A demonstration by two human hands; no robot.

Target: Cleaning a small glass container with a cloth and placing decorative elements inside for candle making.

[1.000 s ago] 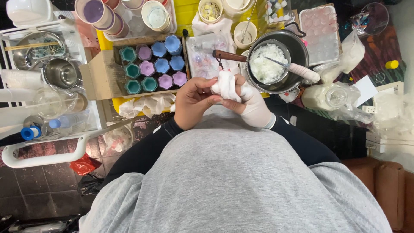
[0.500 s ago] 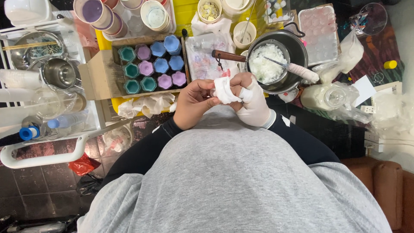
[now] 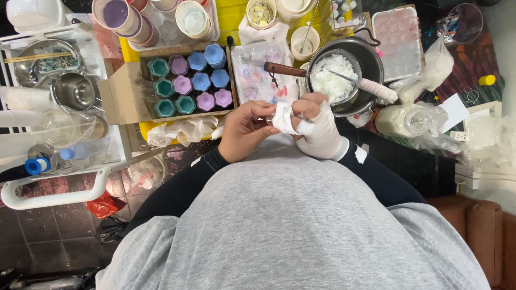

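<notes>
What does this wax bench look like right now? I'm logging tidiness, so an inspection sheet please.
Surface: yellow table top, crowded.
Job's things: white glove piece, pinched between both hands.
Clutter: cardboard box of teal, purple and blue cups; black pot of white flakes; clear mould tray.
Grippers: bare left hand and white-gloved right hand meet at chest.
Cables: nothing seen.
Surroundings: dark tiled floor, white rack.

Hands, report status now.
Left hand bare, fingers pinching the white cloth. Right hand gloved, gripping the same cloth. Cloth held above the lap, short of the pot. Nothing in the way.
</notes>
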